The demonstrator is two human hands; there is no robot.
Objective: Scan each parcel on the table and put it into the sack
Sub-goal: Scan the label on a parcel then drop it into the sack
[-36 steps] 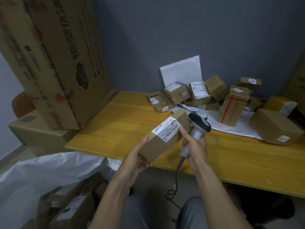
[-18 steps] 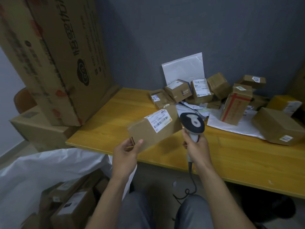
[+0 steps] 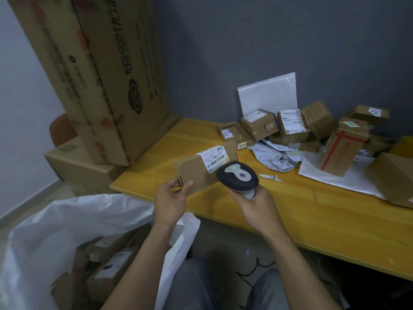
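A big cardboard carton [image 3: 100, 74] leans on the wall at the left end of the yellow table [image 3: 312, 222]. Below the table edge the white sack [image 3: 67, 220] stands open, with boxes inside. Many other parcels [image 3: 290, 128] lie in a heap at the back of the table. The left hand [image 3: 171, 202] holds one brown parcel [image 3: 194, 174] above the table's near edge; its fingers [image 3: 172, 184] and thumb pinch the left end. The right hand [image 3: 257, 204] has its fingers curled round the handle of the scanner [image 3: 237, 177], whose head is just beside the parcel's white label [image 3: 214, 158].
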